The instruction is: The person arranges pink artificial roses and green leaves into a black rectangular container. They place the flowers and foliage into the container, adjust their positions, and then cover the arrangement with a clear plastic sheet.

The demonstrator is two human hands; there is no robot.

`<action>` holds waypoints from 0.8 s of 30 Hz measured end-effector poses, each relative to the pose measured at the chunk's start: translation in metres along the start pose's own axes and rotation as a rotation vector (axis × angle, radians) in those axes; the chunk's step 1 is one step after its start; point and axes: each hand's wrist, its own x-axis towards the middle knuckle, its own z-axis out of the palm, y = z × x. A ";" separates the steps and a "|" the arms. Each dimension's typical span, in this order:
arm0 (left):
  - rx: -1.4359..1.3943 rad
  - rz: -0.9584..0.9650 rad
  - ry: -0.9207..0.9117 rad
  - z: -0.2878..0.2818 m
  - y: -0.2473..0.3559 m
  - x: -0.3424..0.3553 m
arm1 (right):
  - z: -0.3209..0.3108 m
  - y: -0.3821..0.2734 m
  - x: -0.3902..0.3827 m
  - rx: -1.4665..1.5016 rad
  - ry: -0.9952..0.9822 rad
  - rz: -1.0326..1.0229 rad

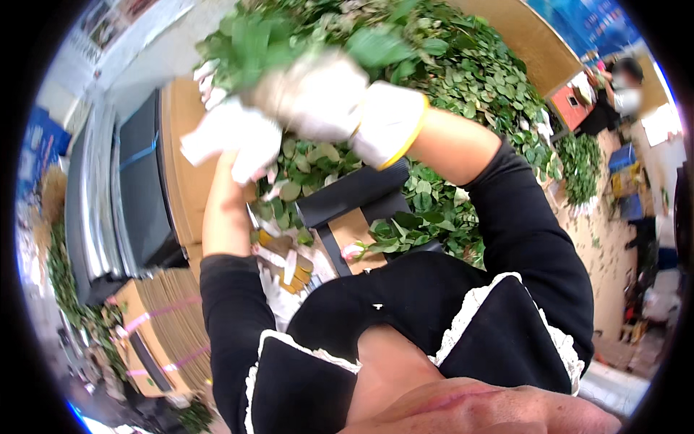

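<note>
My left hand (231, 134) and my right hand (318, 98), both in white gloves, are raised close together over a large heap of leafy stems (470, 79). Both are smeared by motion, so their fingers are unclear. A blurred bunch of green leaves (253, 50) is just above them; whether they grip it I cannot tell. Below my hands lie a dark wrapping sheet (347, 195) on brown cardboard (354, 230), a pink rose (353, 250) with green leaves beside it, and a yellow-and-grey work glove (295, 278).
Stacked dark and silver sheets (137, 188) and cardboard (181, 159) stand at left, with banded cardboard (166, 325) lower down. At right a co-worker (622, 94) works by more foliage (578, 170), blue crates (623, 158) and a floor (600, 267) scattered with leaves.
</note>
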 end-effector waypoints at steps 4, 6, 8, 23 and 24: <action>0.485 0.188 -0.001 -0.038 0.074 0.014 | 0.066 0.025 -0.052 0.279 -0.602 0.026; 0.389 0.024 -0.064 -0.057 0.072 0.014 | 0.081 0.055 -0.070 0.347 -0.504 0.076; 0.470 -0.070 -0.064 -0.075 0.058 0.003 | 0.051 0.068 -0.065 0.356 -0.395 0.173; 0.767 0.346 0.282 -0.072 0.268 -0.066 | -0.051 0.061 0.024 0.431 -0.042 0.084; 0.411 0.694 0.277 -0.052 0.292 -0.097 | -0.047 0.060 0.025 0.431 -0.040 0.080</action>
